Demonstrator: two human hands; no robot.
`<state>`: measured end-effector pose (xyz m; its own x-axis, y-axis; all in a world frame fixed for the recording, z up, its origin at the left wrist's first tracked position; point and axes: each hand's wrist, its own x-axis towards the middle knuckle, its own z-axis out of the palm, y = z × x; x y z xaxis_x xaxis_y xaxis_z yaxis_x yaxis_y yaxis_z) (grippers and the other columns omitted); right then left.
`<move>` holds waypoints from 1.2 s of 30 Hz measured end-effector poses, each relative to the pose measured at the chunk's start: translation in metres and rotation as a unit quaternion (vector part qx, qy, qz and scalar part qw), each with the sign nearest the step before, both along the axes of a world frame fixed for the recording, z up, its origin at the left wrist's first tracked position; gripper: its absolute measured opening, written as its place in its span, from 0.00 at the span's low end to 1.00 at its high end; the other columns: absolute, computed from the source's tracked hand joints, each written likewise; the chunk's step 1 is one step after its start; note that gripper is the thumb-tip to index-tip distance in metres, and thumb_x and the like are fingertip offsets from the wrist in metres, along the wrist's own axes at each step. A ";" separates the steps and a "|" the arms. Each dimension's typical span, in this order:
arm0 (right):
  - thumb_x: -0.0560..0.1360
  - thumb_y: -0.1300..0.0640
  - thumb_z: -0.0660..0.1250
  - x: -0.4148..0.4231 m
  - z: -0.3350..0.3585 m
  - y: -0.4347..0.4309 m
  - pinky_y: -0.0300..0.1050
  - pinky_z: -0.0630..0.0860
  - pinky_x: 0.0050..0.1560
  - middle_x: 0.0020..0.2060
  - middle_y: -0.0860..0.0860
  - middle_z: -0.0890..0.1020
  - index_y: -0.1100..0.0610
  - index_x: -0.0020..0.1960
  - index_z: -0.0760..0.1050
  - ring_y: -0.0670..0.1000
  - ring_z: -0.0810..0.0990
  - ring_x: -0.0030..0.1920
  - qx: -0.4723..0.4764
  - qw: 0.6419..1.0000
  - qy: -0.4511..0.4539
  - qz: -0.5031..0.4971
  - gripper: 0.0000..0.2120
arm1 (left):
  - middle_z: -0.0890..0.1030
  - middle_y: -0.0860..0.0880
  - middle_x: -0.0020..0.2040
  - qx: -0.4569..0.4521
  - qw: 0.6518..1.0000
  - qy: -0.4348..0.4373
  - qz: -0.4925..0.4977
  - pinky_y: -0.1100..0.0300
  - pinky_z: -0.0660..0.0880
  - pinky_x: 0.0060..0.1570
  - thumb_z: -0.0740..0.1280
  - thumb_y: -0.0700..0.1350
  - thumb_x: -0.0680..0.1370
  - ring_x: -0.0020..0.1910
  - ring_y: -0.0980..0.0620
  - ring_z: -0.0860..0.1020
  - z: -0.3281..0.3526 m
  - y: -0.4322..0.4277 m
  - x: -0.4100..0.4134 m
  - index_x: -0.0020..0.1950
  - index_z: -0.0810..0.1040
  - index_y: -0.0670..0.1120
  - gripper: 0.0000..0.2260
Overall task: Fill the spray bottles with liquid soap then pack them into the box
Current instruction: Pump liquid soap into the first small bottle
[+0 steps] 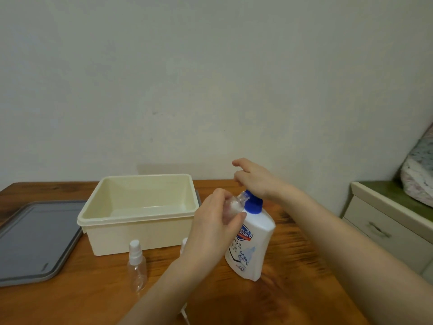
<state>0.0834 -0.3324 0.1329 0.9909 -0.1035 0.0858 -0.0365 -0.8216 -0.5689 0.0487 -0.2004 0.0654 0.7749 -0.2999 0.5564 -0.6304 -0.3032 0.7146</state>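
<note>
My left hand (pixel 216 221) grips a small clear spray bottle (pixel 235 202) with its cap off, tilted so its open neck sits under the nozzle of the soap pump. My right hand (pixel 256 181) presses down on the blue pump head (pixel 254 205) of the white liquid soap bottle (pixel 251 247), fingers loosely spread. A capped clear spray bottle (pixel 137 266) stands in front of the cream box (pixel 140 215), which is empty. Another spray bottle (pixel 184 243) is mostly hidden behind my left wrist.
The box's grey lid (pixel 35 238) lies flat at the left on the wooden table (pixel 293 289). A white spray cap piece (pixel 185 311) lies near the front edge under my left forearm. A cream drawer cabinet (pixel 384 226) stands to the right.
</note>
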 end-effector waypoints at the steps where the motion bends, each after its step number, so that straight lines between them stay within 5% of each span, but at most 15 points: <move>1: 0.79 0.60 0.51 0.001 0.005 0.000 0.42 0.67 0.54 0.66 0.56 0.71 0.56 0.73 0.58 0.53 0.74 0.58 -0.008 1.000 0.003 0.002 0.22 | 0.71 0.61 0.41 -0.004 1.000 -0.001 0.001 0.73 0.70 0.41 0.68 0.47 0.74 0.43 0.62 0.73 0.003 0.000 0.000 0.49 0.65 0.55 0.12; 14: 0.81 0.54 0.52 0.002 0.007 0.000 0.42 0.61 0.65 0.74 0.53 0.62 0.56 0.75 0.55 0.52 0.64 0.70 -0.019 1.000 0.016 0.010 0.23 | 0.74 0.58 0.46 -0.031 0.999 0.038 -0.010 0.67 0.74 0.42 0.69 0.45 0.73 0.47 0.60 0.75 0.003 -0.002 -0.002 0.44 0.64 0.59 0.14; 17: 0.80 0.55 0.52 0.004 0.006 -0.001 0.46 0.65 0.64 0.68 0.55 0.70 0.56 0.73 0.59 0.55 0.70 0.66 0.000 1.000 0.004 0.006 0.22 | 0.75 0.56 0.48 -0.047 0.996 0.079 -0.022 0.70 0.73 0.41 0.68 0.42 0.73 0.47 0.61 0.75 0.006 -0.001 -0.001 0.46 0.65 0.58 0.14; 22: 0.80 0.56 0.52 0.001 -0.007 0.000 0.45 0.64 0.64 0.69 0.55 0.69 0.56 0.73 0.60 0.54 0.70 0.66 0.004 1.000 0.010 -0.003 0.21 | 0.76 0.61 0.48 -0.017 0.992 0.121 -0.018 0.52 0.76 0.53 0.66 0.48 0.73 0.50 0.61 0.76 -0.009 0.000 -0.003 0.46 0.65 0.62 0.12; 26: 0.80 0.54 0.53 0.002 0.007 0.004 0.43 0.65 0.60 0.68 0.54 0.69 0.57 0.73 0.60 0.53 0.71 0.64 -0.009 1.000 0.010 0.013 0.22 | 0.74 0.60 0.47 -0.050 0.993 0.098 -0.029 0.69 0.73 0.44 0.67 0.44 0.74 0.48 0.63 0.75 -0.002 -0.001 -0.005 0.50 0.65 0.59 0.14; 31: 0.80 0.57 0.52 0.001 0.001 0.000 0.56 0.69 0.63 0.61 0.64 0.75 0.68 0.63 0.67 0.62 0.73 0.61 0.014 1.000 -0.008 0.008 0.19 | 0.74 0.62 0.47 -0.044 0.995 0.089 -0.031 0.66 0.75 0.46 0.67 0.45 0.74 0.48 0.64 0.75 -0.005 -0.002 -0.005 0.48 0.65 0.61 0.13; 36: 0.81 0.55 0.50 -0.002 0.001 0.002 0.55 0.68 0.60 0.52 0.63 0.77 0.68 0.61 0.69 0.58 0.74 0.51 0.015 1.000 0.012 0.016 0.19 | 0.74 0.61 0.48 -0.042 0.996 0.072 -0.032 0.71 0.73 0.45 0.67 0.43 0.74 0.48 0.63 0.76 -0.007 -0.001 -0.004 0.50 0.66 0.57 0.13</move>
<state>0.0812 -0.3299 0.1342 0.9955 -0.0744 0.0589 -0.0250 -0.8045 -0.5934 0.0449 -0.2017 0.0587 0.8290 -0.3087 0.4663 -0.5361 -0.2012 0.8198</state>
